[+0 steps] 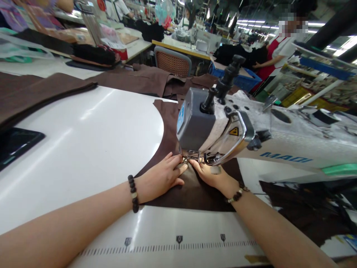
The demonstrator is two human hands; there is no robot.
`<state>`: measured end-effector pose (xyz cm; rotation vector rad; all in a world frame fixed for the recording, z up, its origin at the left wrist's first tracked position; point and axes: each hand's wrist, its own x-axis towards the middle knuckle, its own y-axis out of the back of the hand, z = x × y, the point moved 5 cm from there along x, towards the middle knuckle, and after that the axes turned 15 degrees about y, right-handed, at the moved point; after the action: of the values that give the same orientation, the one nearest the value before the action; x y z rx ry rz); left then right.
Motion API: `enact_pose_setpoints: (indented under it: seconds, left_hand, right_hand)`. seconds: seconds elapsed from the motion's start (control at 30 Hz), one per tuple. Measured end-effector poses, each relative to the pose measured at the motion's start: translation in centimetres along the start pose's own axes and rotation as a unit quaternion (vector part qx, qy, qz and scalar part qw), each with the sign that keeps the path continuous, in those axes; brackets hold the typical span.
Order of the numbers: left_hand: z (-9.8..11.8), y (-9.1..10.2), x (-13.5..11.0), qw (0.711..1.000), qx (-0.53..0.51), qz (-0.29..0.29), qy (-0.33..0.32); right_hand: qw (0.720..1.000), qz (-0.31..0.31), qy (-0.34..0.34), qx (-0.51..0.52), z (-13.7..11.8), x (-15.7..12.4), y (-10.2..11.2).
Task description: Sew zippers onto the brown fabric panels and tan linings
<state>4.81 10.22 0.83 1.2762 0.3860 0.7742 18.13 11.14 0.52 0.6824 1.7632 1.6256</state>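
Observation:
A dark brown piece of fabric (200, 195) lies under the needle area of a sewing machine (198, 123). My left hand (160, 176) rests on the fabric left of the presser foot, fingers stretched out and lying flat. On the other side, my right hand (213, 175) presses the fabric close to the foot, its index finger pointing towards the needle. The machine head partly hides the right fingers. Beaded bracelets circle both wrists. The fabric's curved left edge runs up past the machine head.
More brown fabric (36, 95) is stacked at left and along the table's far edge. A black phone-like object (19, 145) lies at far left. Dark cloth pieces (306, 212) sit at right. Behind are a chair (173, 63), a blue crate (242, 76) and a person in a red apron.

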Motion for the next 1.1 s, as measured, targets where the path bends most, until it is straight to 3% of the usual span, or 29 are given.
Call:
enact_pose_setpoints:
  seconds: [0.43, 1.1]
  left_hand:
    - [-0.55, -0.16, 0.49, 1.0, 0.018, 0.005, -0.008]
    - [-0.36, -0.01, 0.49, 1.0, 0.015, 0.001, -0.007]
  right_hand:
    - [0.998, 0.006, 0.027, 0.051, 0.81, 1.09, -0.38]
    - [1.0, -0.023, 0.017, -0.007, 0.45, 0.6, -0.69]
